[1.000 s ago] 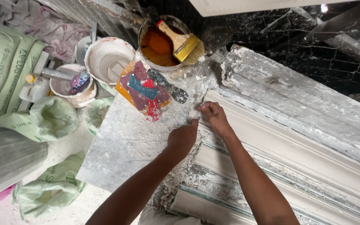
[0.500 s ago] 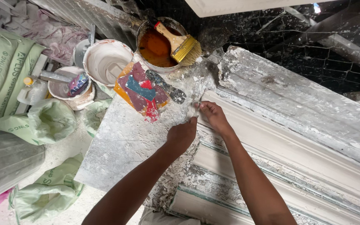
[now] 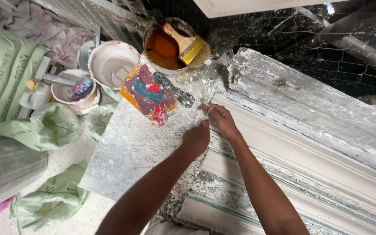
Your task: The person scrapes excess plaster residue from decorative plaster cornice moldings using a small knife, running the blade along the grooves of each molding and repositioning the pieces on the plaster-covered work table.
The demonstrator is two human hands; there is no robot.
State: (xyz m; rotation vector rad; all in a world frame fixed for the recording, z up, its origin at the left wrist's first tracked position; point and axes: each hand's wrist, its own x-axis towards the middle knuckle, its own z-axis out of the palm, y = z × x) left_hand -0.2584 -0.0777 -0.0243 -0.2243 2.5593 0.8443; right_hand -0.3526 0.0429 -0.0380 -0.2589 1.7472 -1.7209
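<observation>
A long white plaster moulding (image 3: pixel 310 174) with ridged profiles runs from the centre to the lower right. My right hand (image 3: pixel 221 120) rests on its upper left end and pinches a small thin grey tool (image 3: pixel 206 110) against the plaster. Just below it, my left hand (image 3: pixel 196 137) has its fingers curled and presses on the moulding's end, where it meets a dusty grey board (image 3: pixel 131 152). I cannot tell whether the left hand holds anything. Plaster crumbs lie around both hands.
On the board lie a paint-smeared orange palette (image 3: pixel 149 93) and a putty knife (image 3: pixel 173 90). Behind stand a bucket of orange liquid (image 3: pixel 164 50) with a brush (image 3: pixel 189 45), a white bucket (image 3: pixel 112 63), a small bowl (image 3: pixel 74 91) and green sacks (image 3: pixel 5 74). Wire mesh (image 3: pixel 310 52) is at the back right.
Both hands stay at the moulding's end. My left hand has crept slightly closer to my right. The view has shifted a little.
</observation>
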